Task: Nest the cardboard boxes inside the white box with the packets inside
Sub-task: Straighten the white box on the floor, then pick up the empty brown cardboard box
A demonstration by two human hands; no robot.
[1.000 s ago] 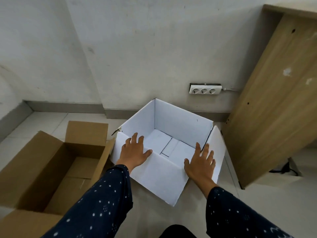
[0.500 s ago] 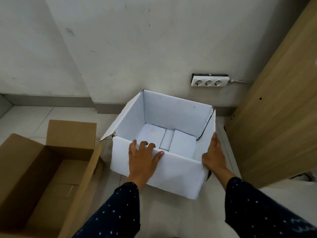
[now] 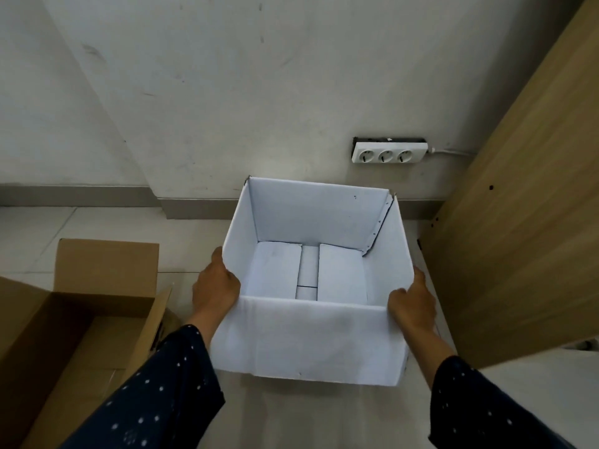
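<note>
**White box squared up between two hands, empty and ready to receive**

The open-topped white corrugated cardboard box point(image 3: 311, 341) sits on the pale tiled floor point(image 3: 107, 228), close in front of the grey-white wall point(image 3: 227, 92) and just left of a light wood-grain panel point(image 3: 518, 222). Its four walls stand upright, and inside only the folded bottom flaps show, with a seam gap between them; no packets or other boxes are visible in it.

It looks light and only moderately stiff. The thin walls would likely bow if squeezed at mid-height, and the back right corner seam appears split or ragged, so that corner is a poor place to pull. The near corners, where two walls brace each other, are probably the firmest hold; lifting would be safer from under the base.

The left hand point(image 3: 215, 286) presses flat against the outside of the left wall near the front corner, thumb at the rim. The right hand point(image 3: 411, 306) mirrors it on the right wall. Each grip is a palm clamp on the box rather than a curled fist.

To the left of the white box, just beside it, lies a larger brown cardboard box point(image 3: 81, 319) with flaps raised, apparently empty. On the wall behind the white box is a white triple power socket strip point(image 3: 389, 153) with its cable running right.
</note>
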